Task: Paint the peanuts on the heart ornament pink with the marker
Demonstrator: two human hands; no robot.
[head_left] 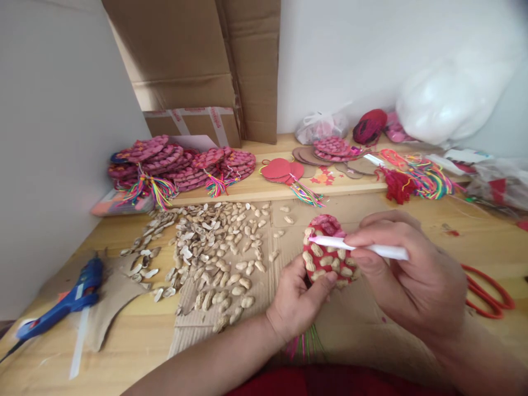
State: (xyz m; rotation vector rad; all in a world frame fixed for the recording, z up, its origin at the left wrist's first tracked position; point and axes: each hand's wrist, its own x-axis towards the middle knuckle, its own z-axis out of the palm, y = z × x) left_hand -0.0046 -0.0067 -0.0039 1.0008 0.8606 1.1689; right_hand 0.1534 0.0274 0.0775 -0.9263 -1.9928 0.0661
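Observation:
My left hand (299,300) holds a red round disc (328,250) partly covered with glued peanut shells, gripping its lower edge with thumb and fingers. Coloured tassel threads (306,344) hang below that hand. My right hand (406,269) grips a white glue stick (358,246) held sideways, with its tip resting over the upper left part of the disc. A heap of loose peanut shells (214,247) lies on corrugated cardboard just left of my left hand.
A blue glue gun (66,302) lies at the left table edge on a cardboard scrap. Red scissors (489,294) lie at the right. Stacks of finished pink discs with tassels (177,165), red paper circles (280,169), coloured threads (424,179) and bags sit on the back shelf, cardboard boxes (198,66) behind.

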